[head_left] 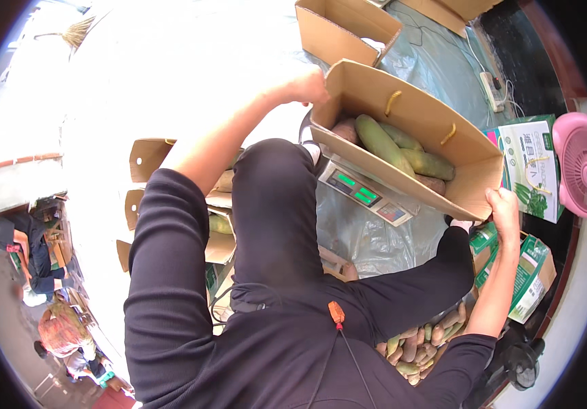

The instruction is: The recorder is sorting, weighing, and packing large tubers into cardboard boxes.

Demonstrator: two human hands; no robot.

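Observation:
An open cardboard box (382, 163) with yellow rope handles stands over a digital scale (365, 194) whose display glows green. Inside lie several long green radishes (380, 142) and a few reddish-brown ones. My left hand (309, 85) is closed on the box's left end, near the upper corner, its fingertips partly hidden. At the opposite end, my right hand (505, 208) grips the lower right corner, thumb against the cardboard. The scale's platform is mostly hidden beneath the box.
Another open box (348, 31) stands beyond. To the right are a printed white-green carton (531, 170), a pink fan (575, 163) and a power strip (492, 92). Loose radishes (413, 351) lie near my right elbow. Filled boxes (220, 238) stand left; people (24, 249) work farther left.

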